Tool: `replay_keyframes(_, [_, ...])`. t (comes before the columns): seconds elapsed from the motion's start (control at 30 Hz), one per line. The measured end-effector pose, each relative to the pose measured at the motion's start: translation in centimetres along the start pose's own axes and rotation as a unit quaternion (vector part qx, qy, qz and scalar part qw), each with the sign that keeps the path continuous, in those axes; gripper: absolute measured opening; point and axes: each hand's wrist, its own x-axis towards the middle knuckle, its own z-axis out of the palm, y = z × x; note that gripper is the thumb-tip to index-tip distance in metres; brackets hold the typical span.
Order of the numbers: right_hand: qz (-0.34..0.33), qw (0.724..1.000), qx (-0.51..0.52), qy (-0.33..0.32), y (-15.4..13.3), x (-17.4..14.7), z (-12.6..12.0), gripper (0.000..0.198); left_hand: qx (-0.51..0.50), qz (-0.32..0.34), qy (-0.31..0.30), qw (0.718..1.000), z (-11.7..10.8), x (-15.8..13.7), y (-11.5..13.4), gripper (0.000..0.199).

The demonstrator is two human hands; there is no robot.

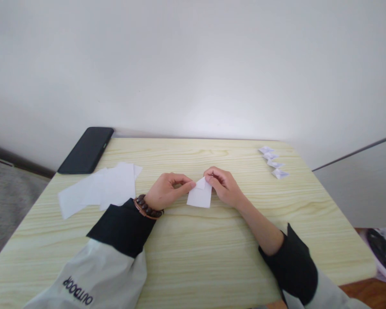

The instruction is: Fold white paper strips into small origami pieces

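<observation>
A small piece of white paper [199,197] is held between my two hands over the middle of the table. Its upper part is folded over, with a slanted flap showing. My left hand [172,189] pinches the upper left edge between thumb and fingers. The upper right corner is pinched by my right hand [223,186]. Fingertips hide part of the top edge. Beside my left hand lie several loose white paper sheets [117,186], overlapping one another. Several small folded white paper pieces [279,173] with pointed ends stand in a row toward the back right.
The light wood-grain table [206,257] reaches a white wall [193,68] at the back. A black tablet or phone-like device [86,150] lies at the back left corner. Past the table's right edge, a pinkish container [381,262] with dark and clear contents is partly in view.
</observation>
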Motion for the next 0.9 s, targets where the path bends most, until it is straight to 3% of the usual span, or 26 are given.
replay_keyframes(0.2, [0.027, 0.999, 0.037, 0.02, 0.4, -0.2, 0.3, 0.015, 0.001, -0.024, 0.018, 1.0, 0.1, 0.1, 0.0, 0.031])
replay_keyframes(0.3, [0.024, 0.996, 0.07, 0.04, 0.5, -0.2, 0.5, 0.019, -0.008, -0.036, 0.059, 0.998, 0.2, 0.1, -0.1, 0.03])
replay_keyframes(0.43, [-0.04, 0.998, 0.029, 0.034, 0.2, -0.3, 0.6, 0.035, -0.044, -0.057, 0.167, 0.983, 0.2, 0.2, -0.3, 0.029])
replay_keyframes(0.5, [-0.088, 0.995, -0.018, 0.032, 0.0, -0.4, 0.5, 0.04, -0.067, -0.069, 0.191, 0.977, 0.2, 0.2, -0.4, 0.028])
replay_keyframes(0.63, [-0.16, 0.979, -0.124, 0.013, 0.1, -0.4, 0.5, 0.041, -0.105, -0.09, 0.198, 0.97, 0.2, 0.2, -0.1, 0.034])
replay_keyframes(0.73, [-0.225, 0.952, -0.197, 0.062, 0.5, -0.3, 0.5, 0.024, -0.135, -0.102, 0.171, 0.971, 0.2, 0.2, 0.2, 0.045])
replay_keyframes(0.9, [-0.247, 0.921, -0.262, 0.147, 0.9, -0.1, 0.1, 0.016, -0.213, -0.102, 0.133, 0.963, 0.1, 0.3, 0.0, 0.034])
